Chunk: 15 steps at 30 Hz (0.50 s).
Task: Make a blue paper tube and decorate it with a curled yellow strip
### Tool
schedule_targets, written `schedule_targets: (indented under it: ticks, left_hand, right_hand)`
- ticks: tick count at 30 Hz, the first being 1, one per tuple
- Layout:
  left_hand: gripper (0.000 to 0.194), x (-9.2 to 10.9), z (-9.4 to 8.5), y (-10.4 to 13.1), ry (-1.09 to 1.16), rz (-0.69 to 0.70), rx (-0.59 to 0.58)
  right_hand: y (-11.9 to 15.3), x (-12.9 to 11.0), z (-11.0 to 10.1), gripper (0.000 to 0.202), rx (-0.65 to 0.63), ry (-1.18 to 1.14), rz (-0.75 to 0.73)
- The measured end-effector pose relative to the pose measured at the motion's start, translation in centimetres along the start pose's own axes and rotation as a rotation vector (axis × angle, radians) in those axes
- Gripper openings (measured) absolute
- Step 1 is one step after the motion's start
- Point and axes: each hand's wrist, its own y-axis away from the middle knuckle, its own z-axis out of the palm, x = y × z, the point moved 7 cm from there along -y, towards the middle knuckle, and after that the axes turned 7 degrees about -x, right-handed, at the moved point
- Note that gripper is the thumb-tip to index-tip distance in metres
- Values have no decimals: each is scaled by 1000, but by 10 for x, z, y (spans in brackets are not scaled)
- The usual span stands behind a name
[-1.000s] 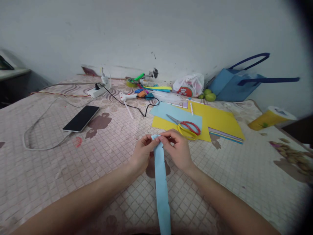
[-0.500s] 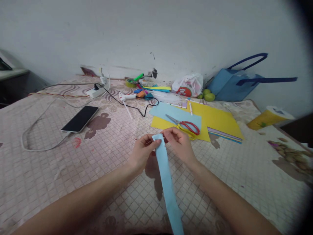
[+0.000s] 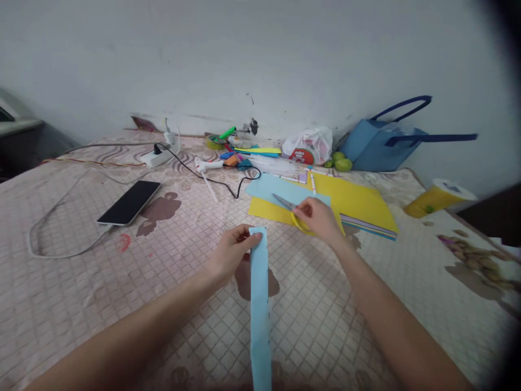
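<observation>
A long light-blue paper strip (image 3: 259, 304) hangs down toward the bottom edge, its top end pinched between the thumb and fingers of my left hand (image 3: 234, 250). My right hand (image 3: 319, 216) is over the scissors (image 3: 284, 201), fingers bent at their handles. The blades point up and left, while the red handles are covered by the hand. Beneath the scissors lie a light-blue sheet (image 3: 260, 185) and a yellow sheet (image 3: 264, 209). A yellow loop (image 3: 300, 224) shows just below my right fingers; whether they grip the scissors or this loop is unclear.
To the left lie a phone (image 3: 130, 203) with its cable and a power strip (image 3: 157, 157). A glue gun (image 3: 209, 164), markers, a plastic bag (image 3: 308, 145) and green fruit (image 3: 343, 164) sit behind. A blue bag (image 3: 378, 145) and a yellow roll (image 3: 437, 198) are at right.
My right hand has let go of the paper strip and moved right and up to the scissors. The strip now hangs straighter from my left hand. The view has shifted slightly.
</observation>
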Motion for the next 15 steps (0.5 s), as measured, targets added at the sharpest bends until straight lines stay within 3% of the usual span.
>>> schedule_targets:
  ticks: [3,5,10,15]
  left_hand:
    - [23,6,-1,0,-2,-10,-19]
    - [22,8,-3,-1,-7,-9,-28]
    - [23,10,-4,-2,-15,-11,-67]
    - [24,9,-4,-4,-18,-31,-104]
  right_hand:
    - [-14,47,3,33,-111,220,98]
    - [-19,64,8,37,-201,247,138]
    - [-24,66,16,38,-320,315,111]
    - [-19,67,11,32,-251,255,109]
